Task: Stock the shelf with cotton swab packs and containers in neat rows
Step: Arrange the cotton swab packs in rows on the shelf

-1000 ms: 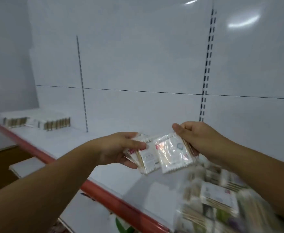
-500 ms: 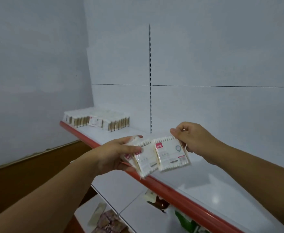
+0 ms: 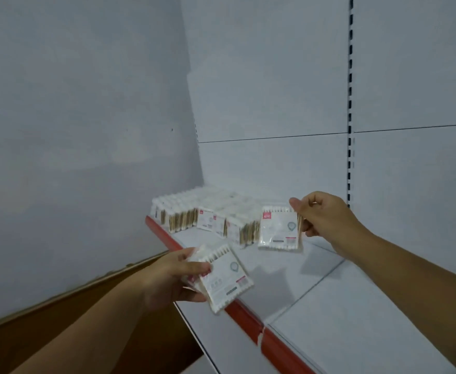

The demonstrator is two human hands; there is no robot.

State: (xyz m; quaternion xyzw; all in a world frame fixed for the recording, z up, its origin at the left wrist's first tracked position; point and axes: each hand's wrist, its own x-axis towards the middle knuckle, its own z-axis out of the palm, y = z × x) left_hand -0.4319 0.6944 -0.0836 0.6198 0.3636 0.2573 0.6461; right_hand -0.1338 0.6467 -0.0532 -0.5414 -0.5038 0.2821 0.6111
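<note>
Change: since half a second ago the hands have drawn apart; the packs they held fanned together are now split, one gone up with the right hand, the rest left lower with the left.
Right hand (image 3: pixel 321 220): thumb and curled fingers pinch the right edge of a single pack (image 3: pixel 279 228), which hangs upright at the hand's 9 o'clock, label facing the camera.
Single pack, place: over the shelf (image 3: pixel 356 306), just at 3 o'clock of the rows of packs (image 3: pixel 191 214); its left edge overlaps the nearest row in view, and contact with the row or the shelf cannot be told.
Left hand (image 3: pixel 173 276): thumb laid over the top, fingers underneath, gripping a small stack of packs (image 3: pixel 225 279) that is tilted.
Stack, place: at 7 o'clock of the single pack, well apart from it, above the red strip (image 3: pixel 248 322) on the shelf's front edge.
Rows of packs: standing on edge at the shelf's far left end, near the wall (image 3: pixel 73 130).
Behind: a slotted rail (image 3: pixel 350 103) at 12 o'clock of the right hand.
</note>
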